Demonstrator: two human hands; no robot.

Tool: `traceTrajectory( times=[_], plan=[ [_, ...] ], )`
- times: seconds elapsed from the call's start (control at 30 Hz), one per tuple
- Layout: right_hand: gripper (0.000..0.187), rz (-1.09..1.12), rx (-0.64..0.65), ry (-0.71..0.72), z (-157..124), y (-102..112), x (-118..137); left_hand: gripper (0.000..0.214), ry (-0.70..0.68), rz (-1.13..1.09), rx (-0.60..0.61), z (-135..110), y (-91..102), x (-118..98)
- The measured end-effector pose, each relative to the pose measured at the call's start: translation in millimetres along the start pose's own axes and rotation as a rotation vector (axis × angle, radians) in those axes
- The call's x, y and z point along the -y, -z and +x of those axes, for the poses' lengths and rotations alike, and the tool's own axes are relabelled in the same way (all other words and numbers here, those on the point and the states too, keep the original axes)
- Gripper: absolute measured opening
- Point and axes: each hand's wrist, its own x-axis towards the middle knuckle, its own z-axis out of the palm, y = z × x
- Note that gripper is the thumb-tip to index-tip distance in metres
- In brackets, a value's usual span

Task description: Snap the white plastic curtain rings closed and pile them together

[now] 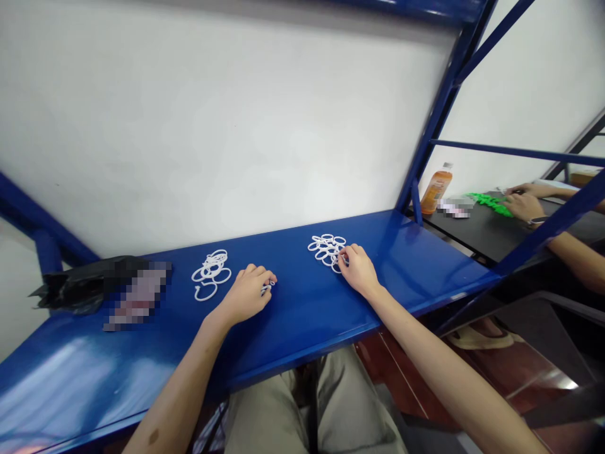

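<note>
Two bare hands, set well apart: left hand (248, 293), fingers curled on a small white piece (266, 288), partly hidden; right hand (358, 268), fingertips at the near edge of the right-hand ring pile (326, 246), grip not certain, the step in hand seemingly picking at the rings, where freeing one calls for a light pinch. White rings, thin, smooth, apparently plastic, overlapping, with the left-hand ring pile (213, 267) beside the left hand; glossy blue tabletop (293, 321); crumpled black plastic bag (75, 287).
</note>
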Motion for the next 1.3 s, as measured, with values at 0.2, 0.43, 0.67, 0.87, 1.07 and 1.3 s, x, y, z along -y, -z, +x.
traceTrajectory(
  times=[0.2, 0.43, 0.67, 0.87, 1.07, 1.3],
  plan=[
    [0.011, 0.071, -0.076, 0.064, -2, 5, 5, 0.027, -0.003, -0.055, -0.126, 4, -1.1, -1],
    [0.018, 0.319, 0.058, 0.380, -12, -2, 59, 0.029, 0.018, -0.396, -0.263, 10, 4.9, -24],
    [0.015, 0.675, 0.106, 0.205, -10, -23, 100, 0.036, 0.203, -0.956, -0.204, 14, 1.3, -33],
    [0.014, 0.815, 0.098, 0.115, -13, -23, 99, 0.033, 0.264, -1.036, -0.281, 19, -13.1, -29],
    [0.019, 0.728, 0.114, 0.233, -18, -27, 92, 0.022, 0.229, -0.945, -0.298, 16, -25.0, -30],
    [0.019, 0.645, 0.060, 0.293, -20, -24, 91, 0.020, 0.139, -0.655, -0.317, 15, -18.7, -35]
  ],
)
